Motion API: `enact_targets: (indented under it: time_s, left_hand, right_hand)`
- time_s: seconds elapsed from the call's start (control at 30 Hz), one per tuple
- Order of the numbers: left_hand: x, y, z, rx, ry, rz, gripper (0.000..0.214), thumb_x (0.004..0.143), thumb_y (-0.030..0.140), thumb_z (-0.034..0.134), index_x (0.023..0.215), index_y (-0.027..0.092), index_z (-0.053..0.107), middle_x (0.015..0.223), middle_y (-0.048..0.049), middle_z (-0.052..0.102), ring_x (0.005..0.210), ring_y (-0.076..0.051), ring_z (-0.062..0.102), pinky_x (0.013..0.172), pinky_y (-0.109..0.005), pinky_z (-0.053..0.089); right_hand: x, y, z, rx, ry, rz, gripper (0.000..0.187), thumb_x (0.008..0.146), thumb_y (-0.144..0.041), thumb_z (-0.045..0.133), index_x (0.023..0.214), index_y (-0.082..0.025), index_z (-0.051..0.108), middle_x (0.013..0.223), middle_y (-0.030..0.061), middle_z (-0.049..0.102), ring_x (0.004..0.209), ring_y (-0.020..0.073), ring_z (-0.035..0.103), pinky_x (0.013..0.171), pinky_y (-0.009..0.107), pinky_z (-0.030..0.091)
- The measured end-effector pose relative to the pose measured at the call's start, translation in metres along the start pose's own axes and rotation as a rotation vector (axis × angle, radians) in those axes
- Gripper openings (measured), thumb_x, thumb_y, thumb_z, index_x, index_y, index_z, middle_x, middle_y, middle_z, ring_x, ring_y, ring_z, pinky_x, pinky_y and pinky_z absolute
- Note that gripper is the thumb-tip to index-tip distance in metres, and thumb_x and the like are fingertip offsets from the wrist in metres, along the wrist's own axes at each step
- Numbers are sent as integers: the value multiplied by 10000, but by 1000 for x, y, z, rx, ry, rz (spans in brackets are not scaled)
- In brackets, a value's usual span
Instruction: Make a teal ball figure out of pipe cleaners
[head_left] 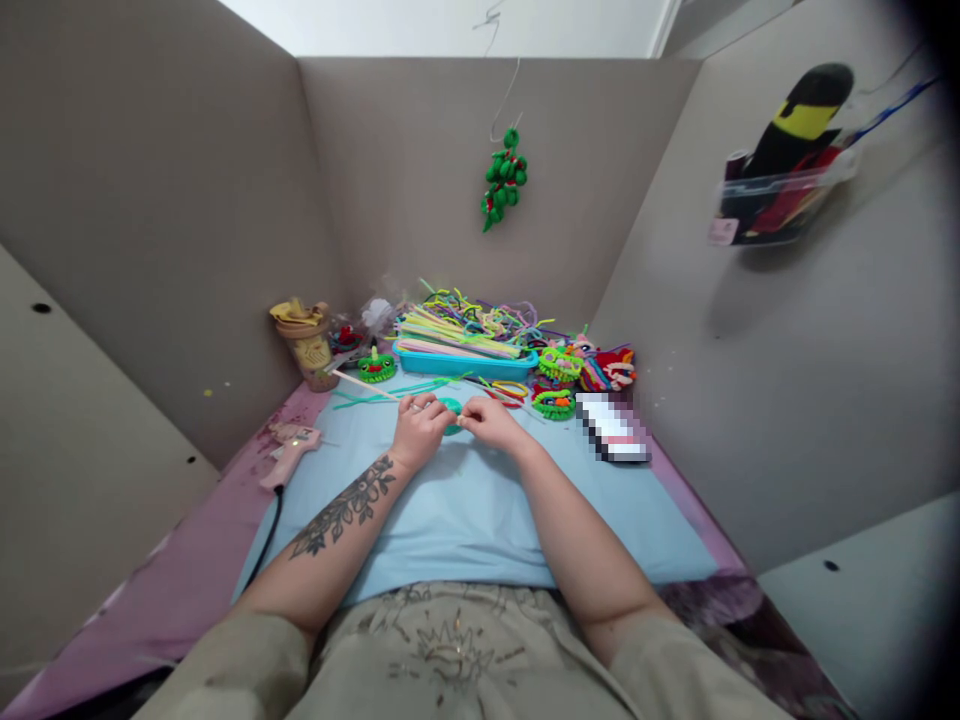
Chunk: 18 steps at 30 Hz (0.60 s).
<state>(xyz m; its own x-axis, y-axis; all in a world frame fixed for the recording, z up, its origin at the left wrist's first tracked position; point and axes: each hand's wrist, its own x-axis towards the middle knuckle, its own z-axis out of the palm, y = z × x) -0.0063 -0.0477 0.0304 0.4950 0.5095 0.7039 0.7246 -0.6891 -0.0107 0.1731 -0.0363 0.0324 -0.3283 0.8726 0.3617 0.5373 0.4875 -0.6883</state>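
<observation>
Above the light blue cloth, both my hands meet around a small rounded teal piece that looks made of pipe cleaner. My left hand is closed on its left side, and a thin pale stick juts out leftward from these fingers. On the other side, the fingertips of my right hand pinch the right edge of the piece. The fingers hide part of it. Loose teal pipe cleaners lie just beyond my hands.
Behind stands a blue tray heaped with pipe cleaners. A green figure and a cup are to its left; more figures and a phone lie right. A pink glue gun with a cord rests at left.
</observation>
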Motion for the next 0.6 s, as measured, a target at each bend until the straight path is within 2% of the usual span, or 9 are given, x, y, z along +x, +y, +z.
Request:
enact_targets:
  time_s: [0.13, 0.23, 0.37, 0.47, 0.6]
  left_hand:
    - [-1, -2, 3, 52, 34, -16, 166, 860, 269, 524, 783, 252, 670, 771, -40, 641, 949, -205, 525, 823, -370, 263]
    - [0, -4, 2, 68, 35, -40, 144, 852, 275, 540, 794, 260, 671, 782, -32, 654, 935, -206, 526, 818, -380, 255]
    - [1, -18, -7, 83, 39, -78, 142, 843, 275, 555, 776, 277, 680, 825, -20, 672, 963, -218, 518, 826, -402, 241]
    - [-1, -37, -15, 64, 22, -109, 135, 823, 280, 585, 746, 289, 697, 828, -14, 670, 986, -222, 507, 844, -410, 240]
    - [-5, -54, -15, 15, -65, -56, 137, 801, 270, 612, 707, 297, 708, 830, -18, 660, 1010, -221, 493, 870, -415, 242]
  right_hand:
    - [1, 4, -3, 131, -28, 94, 211, 732, -320, 589, 626, -140, 620, 569, -16, 533, 552, 100, 440, 528, 222, 331]
    - [1, 4, -10, 190, -55, 119, 209, 736, -322, 588, 775, -141, 685, 705, 21, 645, 590, 114, 502, 556, 228, 384]
    - [1, 6, -16, 111, 90, 186, 243, 744, -261, 569, 911, -145, 702, 893, 68, 696, 655, 136, 558, 636, 258, 443]
    - [3, 11, -13, 23, 176, 232, 218, 754, -245, 561, 876, -150, 714, 893, 68, 704, 681, 148, 579, 667, 268, 457]
    - [5, 18, -8, -77, 179, 227, 176, 756, -211, 553, 785, -163, 720, 838, 44, 708, 730, 155, 602, 704, 259, 449]
